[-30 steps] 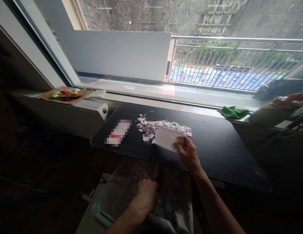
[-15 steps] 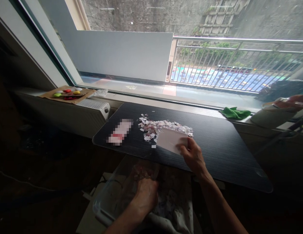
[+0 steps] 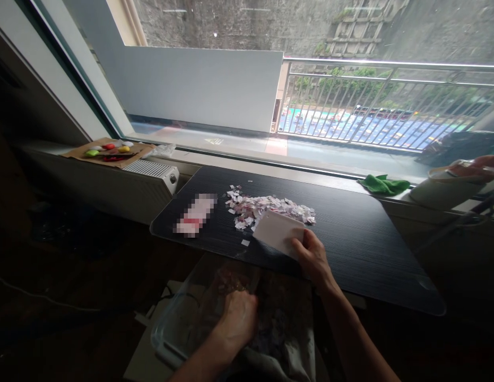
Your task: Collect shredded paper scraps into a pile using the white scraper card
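My right hand (image 3: 313, 255) grips a flat white card (image 3: 276, 231) by its right end. The card is tilted over the near edge of a heap of small white paper pieces (image 3: 266, 206) on the dark table. One loose paper piece (image 3: 245, 243) lies near the table's front edge. Below that edge, my left hand (image 3: 239, 313) is closed over a clear plastic tub (image 3: 171, 339). Its fingertips are hidden, and what they hold I cannot make out. More scraps show dimly in the tub.
A blurred pink and white item (image 3: 196, 215) lies on the left of the dark table (image 3: 358, 244). By the window are a green cloth (image 3: 384, 184), a pale container (image 3: 445, 185) and a cardboard sheet (image 3: 77, 154) with colourful pieces. A white radiator (image 3: 151, 172) stands left of the table.
My right hand and the card have come slightly nearer to me and left. The loose paper piece has shifted towards the table's front edge. My left hand has hardly moved.
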Available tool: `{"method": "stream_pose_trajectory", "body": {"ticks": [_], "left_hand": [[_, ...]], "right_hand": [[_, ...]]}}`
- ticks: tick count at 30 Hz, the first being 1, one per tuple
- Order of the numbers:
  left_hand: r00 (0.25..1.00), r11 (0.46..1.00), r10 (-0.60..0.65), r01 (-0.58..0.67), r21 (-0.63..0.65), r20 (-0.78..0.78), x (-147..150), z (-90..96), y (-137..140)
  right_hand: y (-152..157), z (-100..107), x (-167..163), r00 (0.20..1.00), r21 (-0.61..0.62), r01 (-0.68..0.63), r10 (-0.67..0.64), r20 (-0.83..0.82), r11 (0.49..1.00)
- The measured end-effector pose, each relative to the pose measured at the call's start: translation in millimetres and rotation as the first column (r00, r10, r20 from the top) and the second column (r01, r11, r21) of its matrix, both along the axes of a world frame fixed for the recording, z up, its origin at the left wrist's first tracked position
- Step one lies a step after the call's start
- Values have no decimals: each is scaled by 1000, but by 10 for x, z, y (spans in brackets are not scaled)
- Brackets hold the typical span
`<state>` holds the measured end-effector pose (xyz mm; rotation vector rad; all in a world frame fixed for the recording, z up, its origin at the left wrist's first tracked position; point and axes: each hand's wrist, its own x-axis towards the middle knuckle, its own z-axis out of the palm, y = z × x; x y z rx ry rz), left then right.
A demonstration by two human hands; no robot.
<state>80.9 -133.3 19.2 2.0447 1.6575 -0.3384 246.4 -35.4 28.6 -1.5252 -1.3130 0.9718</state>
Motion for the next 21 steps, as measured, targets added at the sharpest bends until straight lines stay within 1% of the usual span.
{"method": "stream_pose_trajectory", "body": {"ticks": [5, 9, 12, 14, 16, 19, 21], "left_hand": [[1000, 1000, -10, 10, 20, -3, -6, -22, -6], [1000, 999, 6, -6, 32, 0, -41, -40, -32], [999, 998, 50, -49, 25, -12, -110, -60, -60], [996, 995, 90, -89, 34, -27, -181, -78, -78], [990, 990, 135, -132, 51, -43, -263, -90, -94], [981, 981, 185, -181, 68, -62, -372, -84, -106], [978, 980, 195, -191, 64, -72, -413, -69, -101]], "right_hand": [[-12, -58, -42, 993, -43, -81, 77, -94, 996], [28, -30, -96, 993, 26, -101, 103, -63, 995], [91, -13, -148, 982, 73, -174, 179, -67, 982], [117, -11, -150, 969, 76, -243, 245, -21, 967], [116, -4, -98, 958, 57, -286, 284, 49, 956], [84, 42, 64, 961, 8, -258, 256, 106, 966], [69, 96, 166, 975, 6, -191, 189, 114, 982]]}}
